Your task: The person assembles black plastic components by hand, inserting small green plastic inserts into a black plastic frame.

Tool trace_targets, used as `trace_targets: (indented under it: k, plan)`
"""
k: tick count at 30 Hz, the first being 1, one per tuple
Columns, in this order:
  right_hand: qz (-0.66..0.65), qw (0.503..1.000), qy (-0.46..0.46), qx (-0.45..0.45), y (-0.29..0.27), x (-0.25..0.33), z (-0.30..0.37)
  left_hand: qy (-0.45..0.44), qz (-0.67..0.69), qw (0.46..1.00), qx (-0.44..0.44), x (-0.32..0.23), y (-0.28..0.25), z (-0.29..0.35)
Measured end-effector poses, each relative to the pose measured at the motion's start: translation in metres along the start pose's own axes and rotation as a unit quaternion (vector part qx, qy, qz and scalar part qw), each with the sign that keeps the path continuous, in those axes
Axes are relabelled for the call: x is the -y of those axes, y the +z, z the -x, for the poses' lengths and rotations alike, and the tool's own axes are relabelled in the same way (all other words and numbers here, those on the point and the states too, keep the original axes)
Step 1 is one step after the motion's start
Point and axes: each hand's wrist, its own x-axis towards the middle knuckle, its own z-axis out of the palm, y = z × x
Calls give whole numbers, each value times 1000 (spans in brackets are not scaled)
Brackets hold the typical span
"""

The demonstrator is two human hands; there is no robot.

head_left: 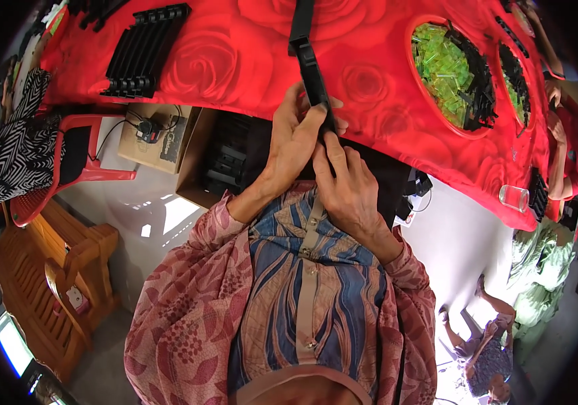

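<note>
A long, narrow black plastic piece [312,79] stretches from my hands out over the red table cover, with a step or joint partway along it. My left hand [294,135] is closed round its near part, thumb on top and fingertips showing on the far side. At the near end, the fingers of my right hand [348,185] are bent and pressed against the same piece. My hands hide that end, so its shape cannot be made out. Several similar black plastic pieces [146,50] lie side by side on the table to the left.
A red-rimmed tray [413,52] on the right holds green translucent and black small pieces; a second one [530,111] stands beyond it. A clear glass [514,198] sits near the table edge. Below are a cardboard box [191,162], a red chair [93,145] and a wooden bench [53,283]. Other people are at the right.
</note>
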Motion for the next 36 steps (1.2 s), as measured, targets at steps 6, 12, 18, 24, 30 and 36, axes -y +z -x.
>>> trace_targets:
  k: [6, 12, 18, 24, 30, 36]
  plan:
    - [35, 999, 7, -6, 6, 2, 5, 43, -63, 997, -6, 0, 6, 0]
    - [10, 999, 31, 18, 1, 0, 4, -62, 105, 990, 72, 3, -5, -8]
    - [-54, 997, 39, -25, -4, -1, -1, -83, 153, 978, 114, 10, -15, -9]
    - [-202, 976, 47, -70, -10, -8, -2, -93, 126, 985, 69, 6, -20, -8]
    - [-322, 908, 216, -159, -15, -17, -11, -112, 89, 989, 44, 13, -23, -4]
    - [-288, 908, 276, -129, -6, -30, -22, -59, -45, 994, 78, 8, -8, 8]
